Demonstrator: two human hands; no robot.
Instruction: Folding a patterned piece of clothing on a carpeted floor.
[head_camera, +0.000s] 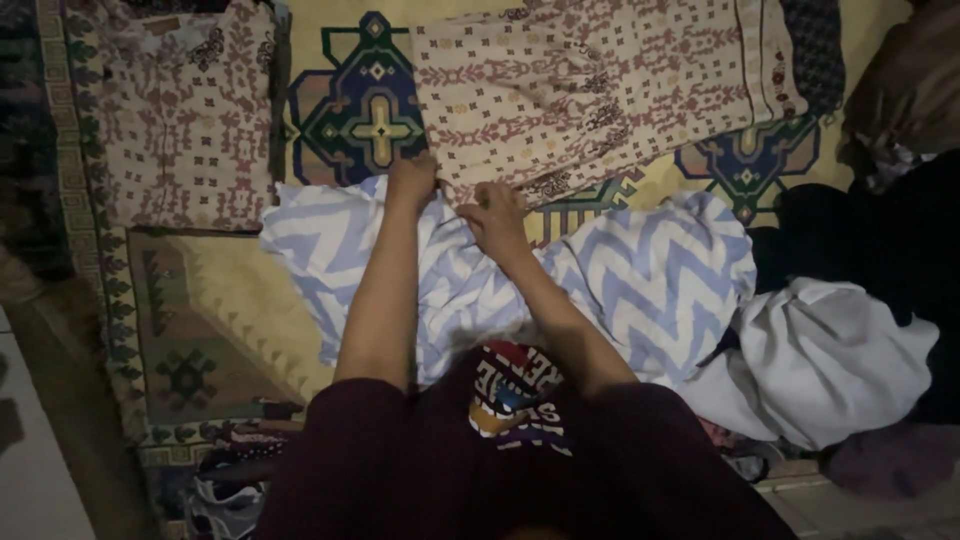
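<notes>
Blue zigzag cloth (640, 280) is pinched by both hands, left hand (412, 182) and right hand (492, 218). It could bunch up if one hand pulls harder.

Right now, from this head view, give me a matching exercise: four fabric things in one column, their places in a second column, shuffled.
Things:
1. chevron cloth
2. patterned cream garment
3. white cloth
4. folded patterned piece

Places:
A. far left on the carpet
B. under both hands, left hand, right hand
C. lower right
D. spread across the top

Pairs: 1-B, 2-D, 3-C, 4-A
</notes>
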